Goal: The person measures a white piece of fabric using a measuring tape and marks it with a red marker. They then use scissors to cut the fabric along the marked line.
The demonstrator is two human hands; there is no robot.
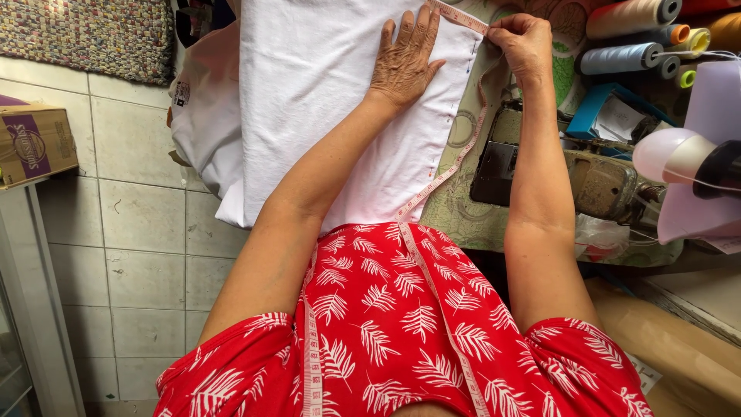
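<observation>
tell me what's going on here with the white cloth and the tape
A person in a red leaf-print top is measuring a white cloth spread over a work table. The left hand lies flat on the cloth, pressing it down near its right edge. The right hand pinches a measuring tape at the cloth's top edge; the tape runs down along that edge and loops around the person's neck. A sewing machine and spools of thread sit to the right.

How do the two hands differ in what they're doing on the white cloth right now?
The left hand lies flat, fingers spread, palm down on the white cloth; the right hand is curled, pinching the measuring tape at the cloth's edge. The left rests wholly on the cloth; the right sits beside it. Both are bare.
</observation>
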